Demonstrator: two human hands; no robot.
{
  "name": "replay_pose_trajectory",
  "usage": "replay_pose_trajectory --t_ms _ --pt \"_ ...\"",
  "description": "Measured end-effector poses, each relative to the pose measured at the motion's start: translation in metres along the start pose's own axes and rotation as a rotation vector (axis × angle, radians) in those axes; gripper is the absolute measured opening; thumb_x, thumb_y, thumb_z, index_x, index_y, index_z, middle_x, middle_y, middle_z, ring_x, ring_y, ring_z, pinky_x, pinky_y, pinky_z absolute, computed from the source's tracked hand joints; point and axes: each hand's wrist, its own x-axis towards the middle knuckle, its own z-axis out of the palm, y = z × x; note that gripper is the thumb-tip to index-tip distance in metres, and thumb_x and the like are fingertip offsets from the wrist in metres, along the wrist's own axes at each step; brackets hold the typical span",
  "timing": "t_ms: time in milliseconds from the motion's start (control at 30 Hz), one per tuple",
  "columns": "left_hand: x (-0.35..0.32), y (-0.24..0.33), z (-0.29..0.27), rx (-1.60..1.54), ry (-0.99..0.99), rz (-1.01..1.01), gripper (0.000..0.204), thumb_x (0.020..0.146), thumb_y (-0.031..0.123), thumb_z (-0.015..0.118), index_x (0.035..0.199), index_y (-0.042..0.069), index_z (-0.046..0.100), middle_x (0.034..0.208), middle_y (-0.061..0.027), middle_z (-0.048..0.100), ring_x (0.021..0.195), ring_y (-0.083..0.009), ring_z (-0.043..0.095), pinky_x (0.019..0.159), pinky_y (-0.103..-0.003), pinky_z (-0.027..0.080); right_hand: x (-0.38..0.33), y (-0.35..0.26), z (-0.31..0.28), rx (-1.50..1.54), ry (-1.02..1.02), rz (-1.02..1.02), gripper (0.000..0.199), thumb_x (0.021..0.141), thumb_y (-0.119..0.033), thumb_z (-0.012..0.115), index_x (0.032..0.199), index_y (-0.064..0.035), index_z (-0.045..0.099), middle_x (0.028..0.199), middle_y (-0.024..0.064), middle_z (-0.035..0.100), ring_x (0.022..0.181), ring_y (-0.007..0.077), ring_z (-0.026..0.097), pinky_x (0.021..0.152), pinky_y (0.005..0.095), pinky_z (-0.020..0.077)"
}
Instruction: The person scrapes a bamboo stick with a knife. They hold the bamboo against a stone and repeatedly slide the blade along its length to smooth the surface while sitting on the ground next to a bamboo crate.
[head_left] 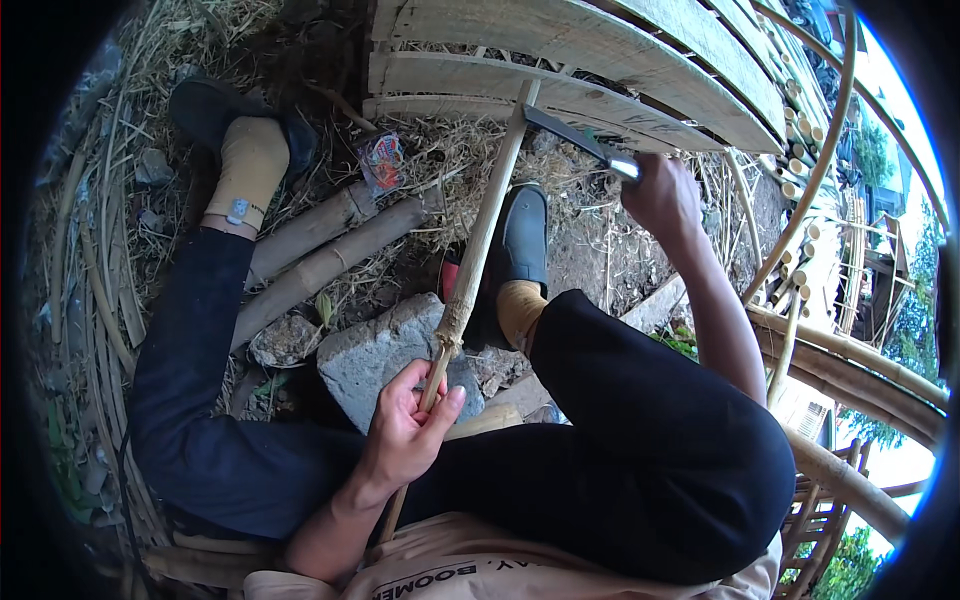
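Observation:
My left hand (412,425) is closed around the thinner near part of a long bamboo stick (492,205), just below a rough knot. The stick slants up and away between my legs, and its far end reaches the wooden slats. My right hand (664,196) grips the handle of a knife (570,137) with a dark, broad blade. The blade points left, and its tip lies at the stick near the far end. Whether the edge is cutting into the stick I cannot tell.
A large grey stone block (375,355) sits below the stick. Cut bamboo poles (330,250) and a crumpled colourful wrapper (382,163) lie on the straw-covered ground at left. Wooden slats (580,35) stand at the far side. Stacked bamboo (800,185) is at right.

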Motion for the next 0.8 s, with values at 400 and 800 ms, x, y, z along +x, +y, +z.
replay_pose_trajectory --t_ms 400,800 --pt "-0.001 0.004 0.001 0.073 0.180 0.003 0.027 0.109 0.024 0.050 0.091 0.004 0.052 0.058 0.0060 0.038 0.050 -0.0024 0.034 0.046 -0.024 0.026 -0.059 -0.070 0.001 0.301 -0.287 -0.376 0.021 0.066 -0.012 0.066 0.085 -0.0048 0.072 0.070 0.0200 0.068 0.068 0.0397 0.069 0.068 0.0478 0.0575" --pt "-0.006 0.004 0.005 0.457 0.277 0.144 0.022 0.106 0.017 0.051 0.092 0.000 0.054 0.058 -0.0083 0.045 0.048 -0.0143 0.044 0.048 -0.034 0.034 -0.051 -0.070 0.013 0.319 -0.162 -0.358 0.018 0.074 -0.017 0.074 0.089 -0.0087 0.078 0.067 0.0201 0.066 0.065 0.0387 0.068 0.062 0.0456 0.0547"
